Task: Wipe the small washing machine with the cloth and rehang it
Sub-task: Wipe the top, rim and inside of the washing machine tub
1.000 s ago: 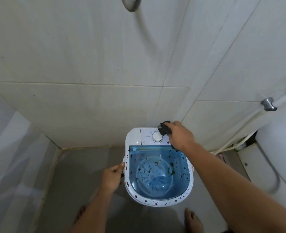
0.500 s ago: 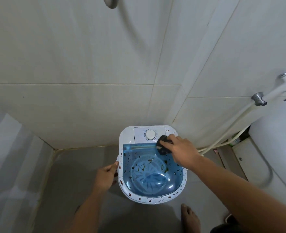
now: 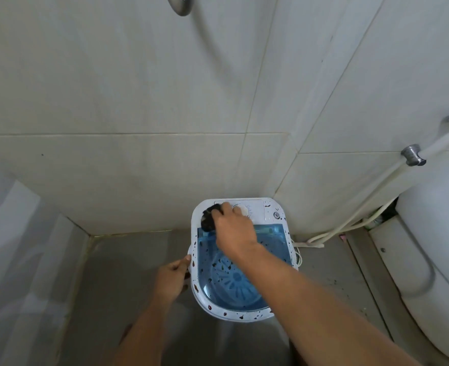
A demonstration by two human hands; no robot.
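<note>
A small white washing machine [image 3: 271,210] with a clear blue lid stands on the floor in the wall corner. Dark spots dot its rim and lid. My right hand [image 3: 235,229] grips a dark cloth [image 3: 209,216] and presses it on the machine's back left corner, beside the white dial, which the hand partly hides. My left hand [image 3: 171,278] holds the machine's left rim, thumb on top.
A white toilet [image 3: 434,249] stands at the right, with a spray hose [image 3: 350,223] running along the wall down to the floor. A shower head [image 3: 180,5] hangs above. Tiled walls close in behind and at the left. Grey floor lies left of the machine.
My right hand has carried the cloth from the lid's right side, near the dial, across to the back left corner. The left hand stays on the left rim.
</note>
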